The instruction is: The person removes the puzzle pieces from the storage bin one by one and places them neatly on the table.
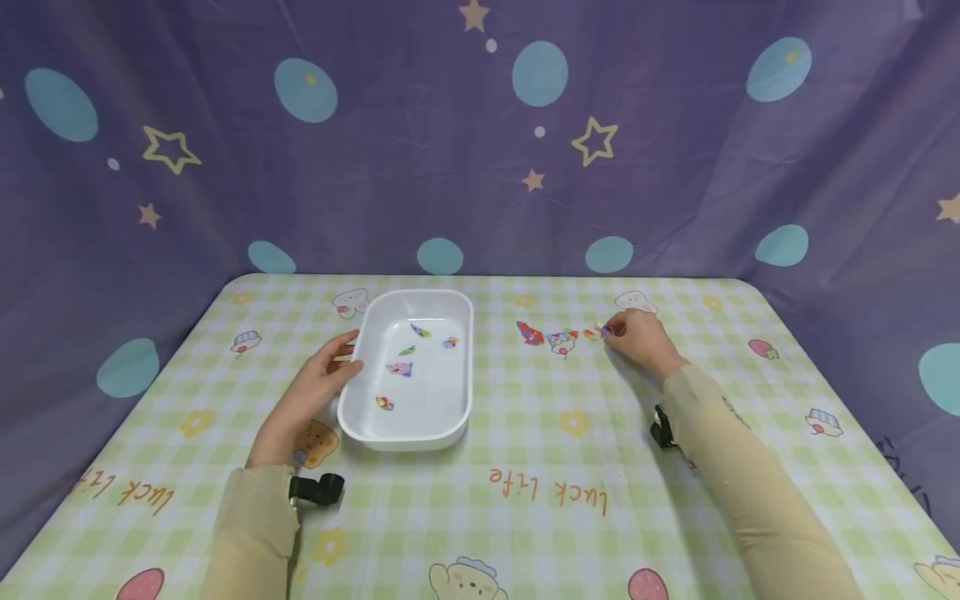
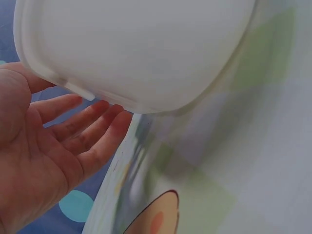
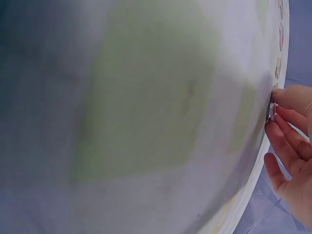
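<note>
A white plastic tray [image 1: 405, 429] stands left of centre on the table, with several small, flat colourful pieces lying spread inside, among them a pink one [image 1: 400, 369]. My left hand [image 1: 318, 387] holds its left side, thumb at the rim; in the left wrist view the fingers [image 2: 100, 141] touch the outer wall. Right of the tray, my right hand [image 1: 641, 337] pinches a small colourful piece [image 3: 272, 112] at the tabletop, mostly hidden by the fingertips. Left of that hand, more pieces lie in a row, with a red one [image 1: 530, 333] at the left end.
A green-and-white checked tablecloth [image 1: 525, 525] with printed cartoons and lettering covers the table. Behind it hangs a purple cloth [image 1: 420, 167] with stars and blue ovals. Each wrist wears a small black camera mount [image 1: 318, 489].
</note>
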Action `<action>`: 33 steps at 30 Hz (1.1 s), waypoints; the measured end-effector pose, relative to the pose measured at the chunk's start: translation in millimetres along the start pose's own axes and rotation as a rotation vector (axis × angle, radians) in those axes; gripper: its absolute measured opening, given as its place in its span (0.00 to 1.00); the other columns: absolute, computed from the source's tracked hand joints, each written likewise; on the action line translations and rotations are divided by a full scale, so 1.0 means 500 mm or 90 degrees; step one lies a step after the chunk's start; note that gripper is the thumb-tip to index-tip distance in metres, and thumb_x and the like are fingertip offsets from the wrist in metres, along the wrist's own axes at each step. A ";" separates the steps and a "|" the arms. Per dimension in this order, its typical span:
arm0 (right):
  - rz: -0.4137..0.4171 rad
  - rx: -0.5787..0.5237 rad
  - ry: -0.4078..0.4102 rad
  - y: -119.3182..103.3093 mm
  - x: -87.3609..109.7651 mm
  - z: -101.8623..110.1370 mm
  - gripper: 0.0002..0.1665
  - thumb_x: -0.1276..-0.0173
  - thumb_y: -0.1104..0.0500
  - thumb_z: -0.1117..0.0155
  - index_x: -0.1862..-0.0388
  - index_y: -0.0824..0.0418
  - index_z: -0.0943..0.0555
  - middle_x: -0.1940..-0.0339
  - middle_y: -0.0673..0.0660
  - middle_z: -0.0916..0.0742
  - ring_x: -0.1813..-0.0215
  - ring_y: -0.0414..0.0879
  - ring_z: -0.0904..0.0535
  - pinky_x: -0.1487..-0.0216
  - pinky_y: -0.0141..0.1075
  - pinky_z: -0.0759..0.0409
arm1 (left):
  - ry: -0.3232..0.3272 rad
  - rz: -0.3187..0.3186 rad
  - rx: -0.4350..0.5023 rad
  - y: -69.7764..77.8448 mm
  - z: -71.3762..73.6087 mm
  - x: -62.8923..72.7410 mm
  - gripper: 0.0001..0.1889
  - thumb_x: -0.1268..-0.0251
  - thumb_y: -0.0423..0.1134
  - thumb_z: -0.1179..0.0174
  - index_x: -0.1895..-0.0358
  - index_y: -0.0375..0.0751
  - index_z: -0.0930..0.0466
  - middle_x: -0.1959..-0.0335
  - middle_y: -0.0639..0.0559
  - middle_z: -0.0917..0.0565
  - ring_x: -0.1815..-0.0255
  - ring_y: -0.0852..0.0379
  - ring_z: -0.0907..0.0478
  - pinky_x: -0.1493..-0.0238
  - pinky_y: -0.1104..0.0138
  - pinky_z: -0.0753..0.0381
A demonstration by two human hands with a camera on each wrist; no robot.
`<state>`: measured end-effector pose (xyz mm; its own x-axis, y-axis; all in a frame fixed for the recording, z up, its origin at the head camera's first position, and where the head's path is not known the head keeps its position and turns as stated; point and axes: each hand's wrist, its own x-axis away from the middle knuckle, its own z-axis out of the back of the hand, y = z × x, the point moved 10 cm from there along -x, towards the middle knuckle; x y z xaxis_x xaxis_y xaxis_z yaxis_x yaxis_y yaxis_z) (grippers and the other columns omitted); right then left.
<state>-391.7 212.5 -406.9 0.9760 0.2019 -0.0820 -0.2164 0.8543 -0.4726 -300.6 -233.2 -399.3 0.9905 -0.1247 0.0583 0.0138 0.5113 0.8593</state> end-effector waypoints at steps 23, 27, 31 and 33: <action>0.095 0.039 0.005 -0.121 -0.021 0.000 0.16 0.42 0.62 0.39 0.56 0.68 0.19 0.60 0.62 0.19 0.63 0.51 0.21 0.62 0.41 0.23 | 0.007 0.016 -0.002 -0.004 -0.006 -0.004 0.30 0.31 0.45 0.53 0.29 0.46 0.51 0.34 0.34 0.41 0.39 0.37 0.37 0.43 0.48 0.34; 0.127 0.030 -0.003 -0.176 -0.024 -0.012 0.15 0.41 0.61 0.39 0.56 0.66 0.19 0.61 0.59 0.19 0.63 0.49 0.22 0.63 0.38 0.23 | 0.007 0.023 0.004 -0.004 -0.009 -0.004 0.31 0.31 0.45 0.53 0.28 0.47 0.52 0.34 0.34 0.43 0.38 0.37 0.39 0.42 0.46 0.36; 0.157 0.025 -0.015 -0.233 -0.026 -0.021 0.16 0.39 0.60 0.40 0.54 0.65 0.19 0.60 0.57 0.20 0.63 0.47 0.23 0.63 0.36 0.23 | 0.006 0.025 0.003 -0.005 -0.009 -0.005 0.31 0.31 0.45 0.53 0.28 0.49 0.52 0.34 0.36 0.42 0.39 0.38 0.38 0.43 0.48 0.34; 0.171 0.020 -0.022 -0.262 -0.026 -0.023 0.16 0.39 0.59 0.40 0.53 0.64 0.19 0.59 0.56 0.20 0.62 0.46 0.23 0.62 0.36 0.24 | 0.005 0.026 0.001 -0.004 -0.010 -0.005 0.31 0.31 0.46 0.53 0.28 0.50 0.53 0.33 0.36 0.42 0.39 0.39 0.37 0.44 0.49 0.33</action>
<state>-375.5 92.4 -353.9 0.8821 0.4388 -0.1711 -0.4687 0.7820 -0.4108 -302.4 -229.8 -403.6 0.9912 -0.0976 0.0896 -0.0268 0.5148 0.8569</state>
